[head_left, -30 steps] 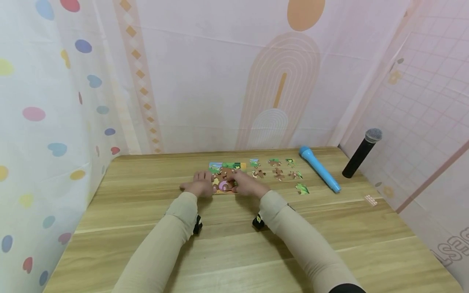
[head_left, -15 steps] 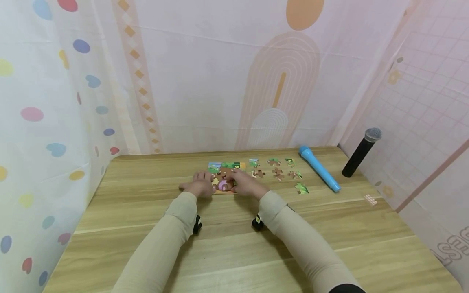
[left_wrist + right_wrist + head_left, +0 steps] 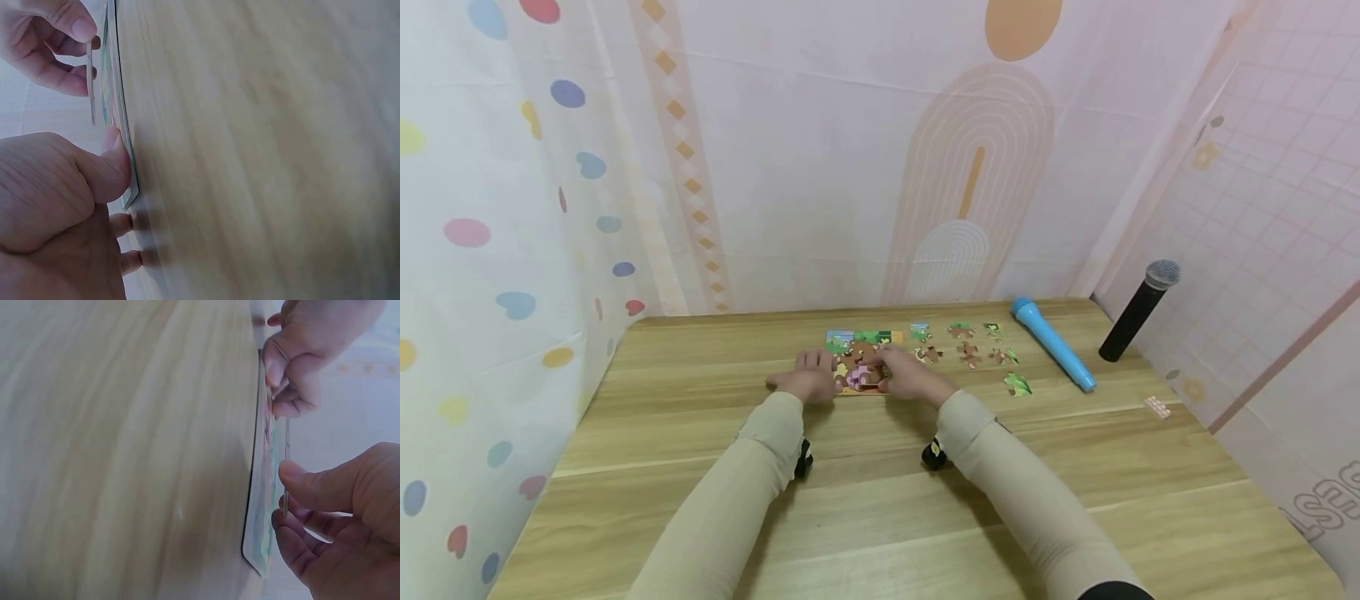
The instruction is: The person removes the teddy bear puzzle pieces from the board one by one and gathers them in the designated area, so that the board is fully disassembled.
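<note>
A colourful puzzle board point(image 3: 867, 339) lies flat on the wooden table point(image 3: 880, 492), partly filled with pieces. My left hand point(image 3: 808, 379) holds the board's near left corner, thumb point(image 3: 115, 165) on its edge point(image 3: 122, 94), and fingers curled beside it. My right hand point(image 3: 912, 379) pinches a thin puzzle piece point(image 3: 286, 456) between thumb and fingers, held on edge just above the board point(image 3: 262, 487). The left wrist view shows the same piece point(image 3: 92, 81) clear of the board's surface.
Several loose puzzle pieces point(image 3: 968, 353) lie to the right of the board, one point(image 3: 1018, 385) nearer me. Further right are a blue toy microphone point(image 3: 1052, 344), a black microphone point(image 3: 1138, 312) leaning at the table's corner, and a small white block point(image 3: 1157, 407). Curtains enclose the table.
Both hands stay at the board. The right forearm has shifted slightly to the right; the left hand has not moved.
</note>
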Action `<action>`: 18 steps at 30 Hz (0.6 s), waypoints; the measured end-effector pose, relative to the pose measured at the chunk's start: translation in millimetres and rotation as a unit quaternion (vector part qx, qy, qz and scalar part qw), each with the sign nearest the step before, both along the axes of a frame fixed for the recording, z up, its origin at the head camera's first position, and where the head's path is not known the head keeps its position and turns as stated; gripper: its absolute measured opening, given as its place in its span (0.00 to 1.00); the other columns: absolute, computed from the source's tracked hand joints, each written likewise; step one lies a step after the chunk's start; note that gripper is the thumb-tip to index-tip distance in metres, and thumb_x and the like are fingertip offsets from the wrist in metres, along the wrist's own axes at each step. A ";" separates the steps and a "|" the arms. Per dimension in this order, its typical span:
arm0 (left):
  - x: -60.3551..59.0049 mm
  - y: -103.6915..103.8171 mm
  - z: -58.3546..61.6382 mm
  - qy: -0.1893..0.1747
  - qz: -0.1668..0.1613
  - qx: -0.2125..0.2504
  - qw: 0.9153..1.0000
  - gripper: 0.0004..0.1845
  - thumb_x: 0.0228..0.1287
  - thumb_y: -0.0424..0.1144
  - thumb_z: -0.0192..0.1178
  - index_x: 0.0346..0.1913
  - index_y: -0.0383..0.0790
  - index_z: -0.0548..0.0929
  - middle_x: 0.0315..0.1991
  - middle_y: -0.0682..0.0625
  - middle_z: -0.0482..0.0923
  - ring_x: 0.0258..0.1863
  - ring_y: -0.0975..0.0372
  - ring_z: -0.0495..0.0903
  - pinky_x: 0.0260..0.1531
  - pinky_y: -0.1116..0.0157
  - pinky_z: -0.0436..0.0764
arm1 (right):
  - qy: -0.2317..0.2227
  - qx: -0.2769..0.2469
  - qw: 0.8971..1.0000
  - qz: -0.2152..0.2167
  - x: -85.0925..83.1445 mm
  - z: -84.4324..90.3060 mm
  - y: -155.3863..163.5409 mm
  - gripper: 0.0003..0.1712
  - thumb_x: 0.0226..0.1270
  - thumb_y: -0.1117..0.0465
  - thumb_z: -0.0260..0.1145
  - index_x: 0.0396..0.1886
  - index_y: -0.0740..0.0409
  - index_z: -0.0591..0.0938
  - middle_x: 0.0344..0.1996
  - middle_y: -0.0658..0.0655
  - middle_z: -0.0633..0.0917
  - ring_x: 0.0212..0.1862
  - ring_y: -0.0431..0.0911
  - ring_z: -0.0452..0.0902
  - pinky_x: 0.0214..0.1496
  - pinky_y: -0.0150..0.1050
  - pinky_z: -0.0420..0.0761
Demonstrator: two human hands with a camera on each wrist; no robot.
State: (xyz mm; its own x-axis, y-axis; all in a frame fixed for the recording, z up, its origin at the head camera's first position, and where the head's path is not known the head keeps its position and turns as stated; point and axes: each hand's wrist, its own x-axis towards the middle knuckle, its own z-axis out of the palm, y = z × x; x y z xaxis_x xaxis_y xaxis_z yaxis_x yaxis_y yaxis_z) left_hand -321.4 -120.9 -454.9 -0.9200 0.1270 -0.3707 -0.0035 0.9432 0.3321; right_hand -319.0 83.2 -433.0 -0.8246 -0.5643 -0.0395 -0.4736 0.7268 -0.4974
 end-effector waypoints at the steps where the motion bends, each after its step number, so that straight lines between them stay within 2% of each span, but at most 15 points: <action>1: 0.2 -0.2 0.0 0.000 -0.001 0.001 1.000 0.24 0.80 0.47 0.46 0.71 0.41 0.60 0.78 0.34 0.41 0.78 0.43 0.41 0.54 0.16 0.45 | 0.004 0.001 1.000 -0.002 0.5 0.9 1.8 0.23 0.68 0.73 0.67 0.62 0.67 0.78 0.57 0.63 0.78 0.60 0.54 0.74 0.65 0.47 0.75; 7: -2.0 -1.9 -5.6 0.001 -0.002 -0.009 1.000 0.29 0.79 0.47 0.48 0.75 0.39 0.57 0.81 0.36 0.37 0.80 0.44 0.38 0.54 0.16 0.44 | 0.017 0.006 1.000 -0.013 2.0 2.9 15.8 0.22 0.68 0.71 0.68 0.62 0.67 0.77 0.58 0.62 0.79 0.60 0.55 0.75 0.64 0.46 0.76; 12: -7.9 -4.6 -9.6 -0.011 -0.008 -0.024 1.000 0.39 0.79 0.49 0.47 0.81 0.36 0.44 0.82 0.37 0.31 0.81 0.45 0.33 0.55 0.17 0.42 | 0.022 -0.012 0.999 -0.020 4.1 5.1 31.9 0.24 0.68 0.73 0.67 0.63 0.70 0.75 0.58 0.63 0.78 0.61 0.56 0.74 0.65 0.48 0.76; 14: -8.5 -5.3 -8.7 -0.017 -0.012 -0.031 0.999 0.42 0.79 0.51 0.46 0.81 0.35 0.38 0.82 0.37 0.29 0.80 0.46 0.31 0.56 0.17 0.41 | 0.023 -0.023 0.999 -0.022 4.8 6.1 40.1 0.24 0.69 0.74 0.66 0.63 0.72 0.75 0.57 0.64 0.78 0.62 0.57 0.74 0.65 0.49 0.76; 18: -4.4 -5.0 -2.2 -0.023 -0.022 -0.047 0.998 0.44 0.80 0.54 0.45 0.82 0.37 0.36 0.82 0.38 0.30 0.80 0.46 0.32 0.56 0.18 0.41 | 0.014 -0.043 0.999 -0.029 6.0 7.2 59.1 0.20 0.70 0.75 0.64 0.60 0.72 0.75 0.56 0.65 0.78 0.60 0.58 0.74 0.61 0.49 0.78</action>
